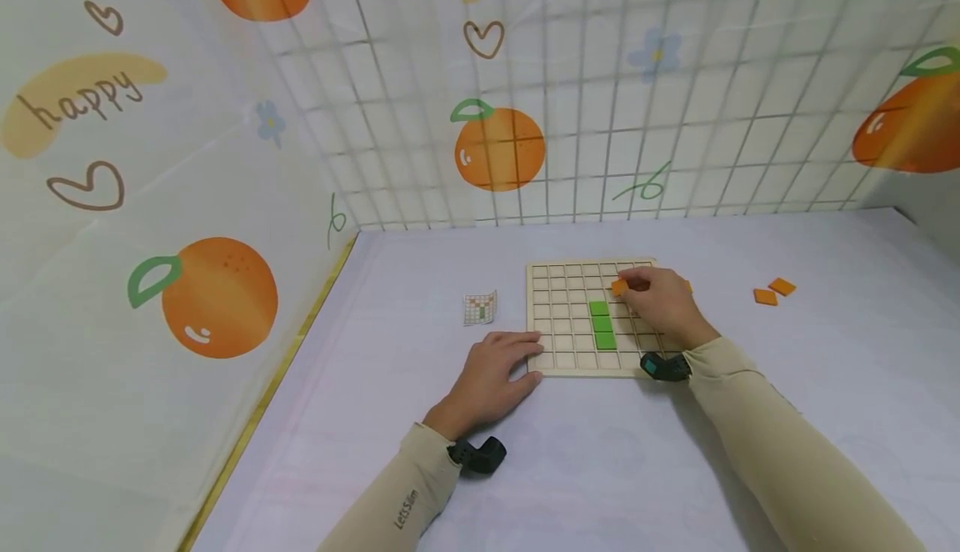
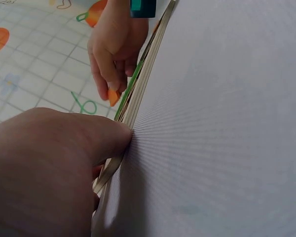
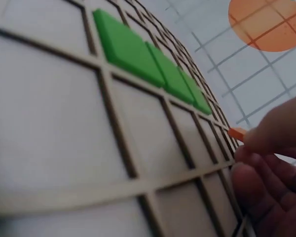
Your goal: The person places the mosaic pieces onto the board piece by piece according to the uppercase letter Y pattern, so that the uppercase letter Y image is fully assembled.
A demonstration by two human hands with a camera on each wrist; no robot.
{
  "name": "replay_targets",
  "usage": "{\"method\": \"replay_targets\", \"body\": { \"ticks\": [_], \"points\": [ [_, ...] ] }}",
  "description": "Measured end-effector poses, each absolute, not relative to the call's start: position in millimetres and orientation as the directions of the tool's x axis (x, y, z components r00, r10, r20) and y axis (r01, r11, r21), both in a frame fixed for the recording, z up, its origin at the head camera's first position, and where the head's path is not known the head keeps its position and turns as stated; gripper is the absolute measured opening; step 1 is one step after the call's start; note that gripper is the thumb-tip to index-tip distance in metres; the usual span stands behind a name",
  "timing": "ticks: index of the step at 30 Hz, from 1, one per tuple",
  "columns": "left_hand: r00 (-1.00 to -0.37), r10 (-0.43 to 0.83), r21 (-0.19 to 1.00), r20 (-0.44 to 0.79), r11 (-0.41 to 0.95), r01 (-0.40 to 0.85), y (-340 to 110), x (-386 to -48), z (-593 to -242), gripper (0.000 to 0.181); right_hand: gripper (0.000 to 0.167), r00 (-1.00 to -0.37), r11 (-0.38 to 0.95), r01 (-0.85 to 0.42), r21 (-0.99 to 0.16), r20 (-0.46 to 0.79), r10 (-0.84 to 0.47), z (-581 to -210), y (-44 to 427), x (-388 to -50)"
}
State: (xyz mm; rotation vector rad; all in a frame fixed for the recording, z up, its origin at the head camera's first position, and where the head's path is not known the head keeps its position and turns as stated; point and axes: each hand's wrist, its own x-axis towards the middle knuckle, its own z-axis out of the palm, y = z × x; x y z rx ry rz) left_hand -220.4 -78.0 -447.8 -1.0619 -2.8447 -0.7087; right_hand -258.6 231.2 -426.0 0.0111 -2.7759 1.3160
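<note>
A wooden grid board [image 1: 555, 360] lies on the table, with several green square tiles [image 1: 602, 325] set in one column of its cells. Between thumb and fingers, my right hand [image 1: 663, 306] pinches an orange tile [image 1: 618, 288] over the board, just beyond the green column. In the right wrist view only an edge of that orange tile [image 3: 236, 134] shows. My left hand [image 1: 491, 377] rests at the board's near left corner, fingertips on its left edge. The left wrist view has the thumb [image 2: 113, 136] touching the board's side. Another orange piece [image 1: 688, 287] peeks out behind my right hand, mostly hidden.
Two loose orange tiles [image 1: 774, 291] lie on the table right of the board. To its left is a small paper card [image 1: 480, 308] printed with a coloured grid pattern. A patterned curtain [image 1: 420, 118] stands behind the table and along its left side.
</note>
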Motion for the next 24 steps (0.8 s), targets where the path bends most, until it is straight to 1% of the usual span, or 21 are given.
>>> {"method": "replay_targets", "body": {
  "ticks": [4, 9, 18, 24],
  "points": [
    [-0.758, 0.620, 0.403, 0.201, 0.654, 0.641, -77.8, -219.3, -449.5, 0.041, 0.043, -0.997, 0.662, -0.060, -0.748, 0.077, -0.003, -430.1, 234.2, -258.5],
    [-0.740, 0.628, 0.401, 0.240, 0.631, 0.665, -78.2, -218.6, -452.5, 0.039, 0.043, -0.996, 0.659, -0.080, -0.747, 0.089, -0.019, -432.2, 234.9, -258.0],
    [-0.745, 0.622, 0.399, 0.241, 0.636, 0.661, -77.3, -214.7, -457.2, 0.040, 0.044, -0.991, 0.675, -0.115, -0.729, 0.135, -0.023, -437.1, 233.5, -257.3],
    [-0.748, 0.620, 0.399, 0.235, 0.641, 0.656, -77.3, -213.3, -457.4, 0.040, 0.043, -0.991, 0.680, -0.108, -0.725, 0.129, -0.019, -442.4, 236.8, -258.5]
  ]
}}
